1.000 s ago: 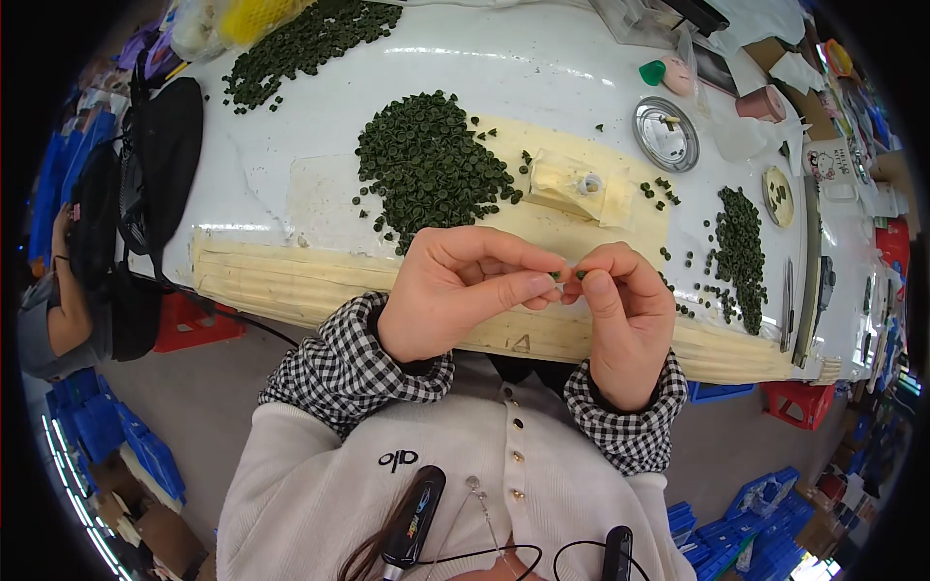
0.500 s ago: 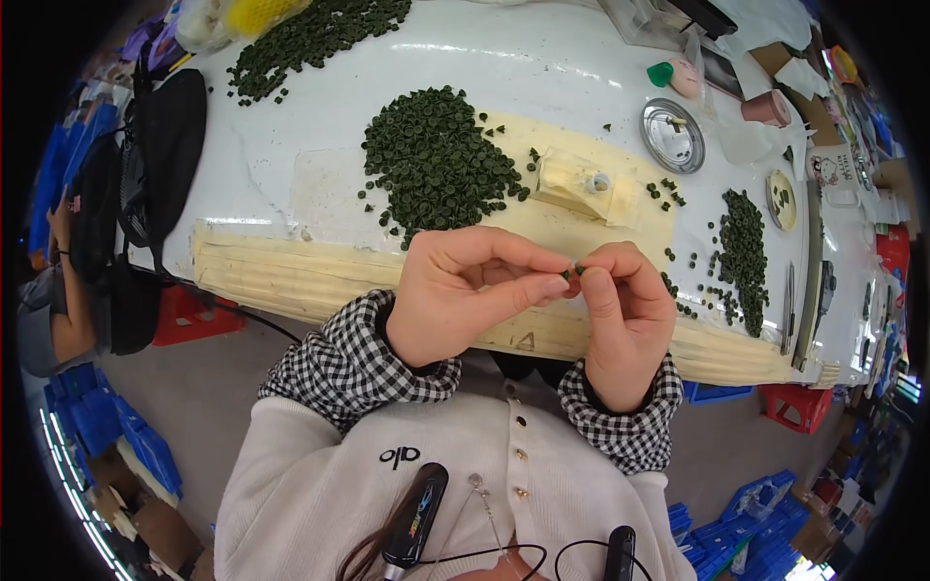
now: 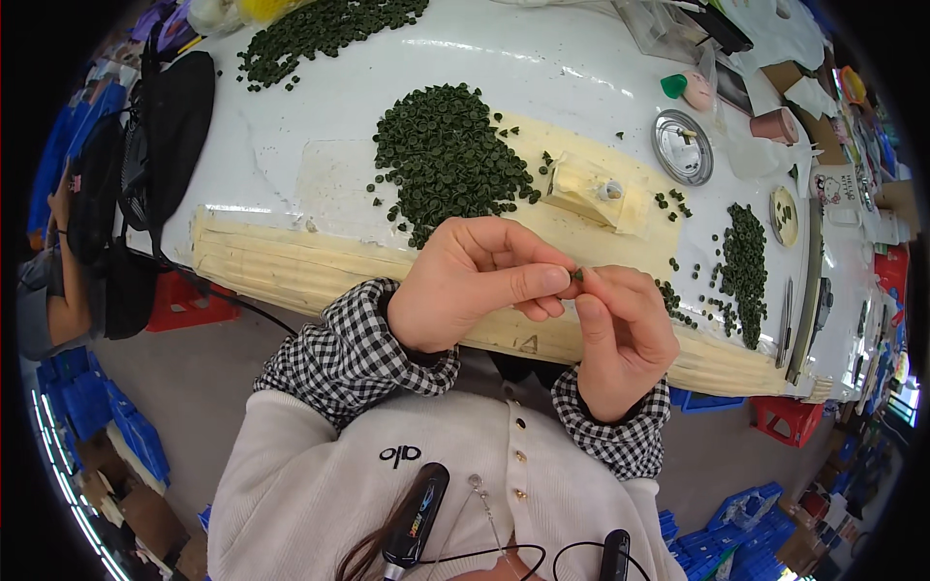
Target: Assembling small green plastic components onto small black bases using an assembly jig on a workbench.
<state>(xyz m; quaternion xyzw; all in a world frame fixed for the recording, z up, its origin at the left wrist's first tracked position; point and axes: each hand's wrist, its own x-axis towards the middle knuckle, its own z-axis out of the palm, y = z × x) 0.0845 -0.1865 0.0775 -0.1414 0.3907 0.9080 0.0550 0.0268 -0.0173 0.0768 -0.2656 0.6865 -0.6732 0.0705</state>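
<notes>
Above the table's near edge, my left hand (image 3: 475,283) pinches a small dark green cone-shaped piece (image 3: 578,275) between thumb and index finger. My right hand (image 3: 628,339) is close against it from the right. Its index fingertip is at the piece, while its thumb sits lower, apart from that finger. Whether another piece is joined to the held one is too small to tell. Beyond my hands lies a large heap of small dark green round pieces (image 3: 446,155). Right of that heap stands a yellowish taped block (image 3: 586,192) with a small round fitting on top.
A second green heap (image 3: 329,34) lies at the far left, a smaller heap (image 3: 744,271) at the right. Also there are a round metal lid (image 3: 682,147), a yellow dish (image 3: 785,215), tweezers (image 3: 789,320) and a black bag (image 3: 179,136). Another person's arm (image 3: 68,261) shows at the left.
My right thumb has dropped away from its index finger, and the right hand has turned slightly. The green piece now sits at my left fingertips. The whole view has shifted a little.
</notes>
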